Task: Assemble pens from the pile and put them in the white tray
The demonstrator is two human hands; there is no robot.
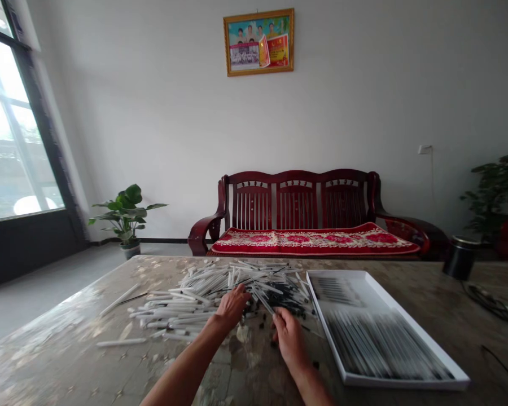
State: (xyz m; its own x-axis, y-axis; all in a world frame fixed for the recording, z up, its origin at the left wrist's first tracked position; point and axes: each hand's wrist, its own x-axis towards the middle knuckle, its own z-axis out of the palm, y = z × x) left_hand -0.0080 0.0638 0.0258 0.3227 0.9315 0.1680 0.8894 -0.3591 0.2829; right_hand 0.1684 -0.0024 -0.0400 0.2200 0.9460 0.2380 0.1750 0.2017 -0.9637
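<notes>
My right hand [291, 338] pinches the near end of a slim pen [262, 300], whose far end points up and left over the pile. My left hand [233, 303] reaches down into the middle of the pile with bent fingers pressed together; its fingertips and anything in them are hidden. Around it lies a heap of white pen barrels [173, 311], with more behind. Small black pen caps [285, 299] are heaped between and beyond my hands. To the right, a shallow white box [383, 285] holds many pens [381, 344] in a row, slightly blurred.
A few loose barrels [121, 342] lie at the left of the patterned table [68, 361]. A black cylindrical container [459, 259] and a dark cable [489, 301] are at the right. Behind the table stand a wooden bench [296, 203] and a potted plant [129, 217].
</notes>
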